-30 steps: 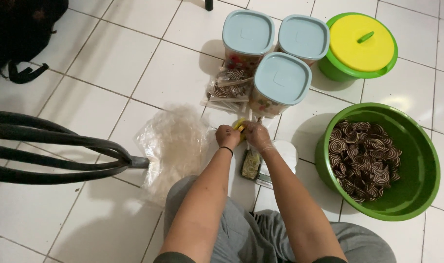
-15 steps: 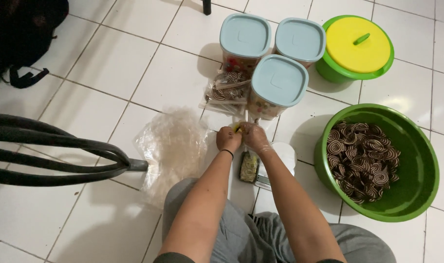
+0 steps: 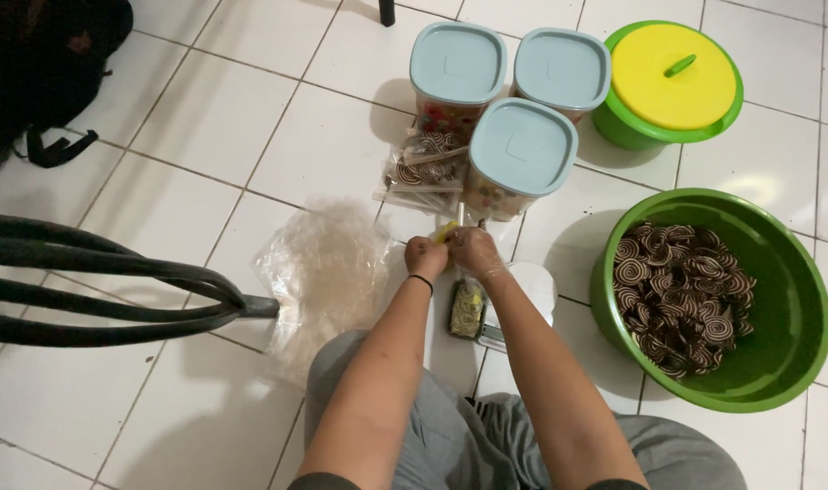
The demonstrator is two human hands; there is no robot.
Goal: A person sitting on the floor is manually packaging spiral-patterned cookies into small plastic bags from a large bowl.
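**Both hands closed on a small yellow item; little movement since the earlier frames**

Change: compared with the two earlier frames, the left hand (image 3: pixel 425 257) and right hand (image 3: pixel 473 249) sit in nearly the same spot, knuckles together, just in front of the nearest blue-lidded clear plastic canister (image 3: pixel 520 154). Only the camera view shifts slightly. Judgement: fine fingerwork continues in place, not a reach or a transfer.

Fingers: both sets curled and pressed together, pinching a small yellow item (image 3: pixel 445 233) between the two hands. What it is cannot be told; it is mostly hidden.

Below the hands: a small clear packet of spiral snacks (image 3: pixel 468 309) lies on the white tiled floor (image 3: pixel 205 118), touching a white flat object (image 3: pixel 534 289) beside it.

Surroundings: crumpled clear plastic bags (image 3: pixel 328 268) to the left; a large green plastic basin (image 3: pixel 795 299) of dark spiral snacks (image 3: pixel 682 299) towards the right edge; a green pot with yellow lid (image 3: pixel 673 83) at the far right corner; filled snack packets (image 3: pixel 425 172) against the canisters.
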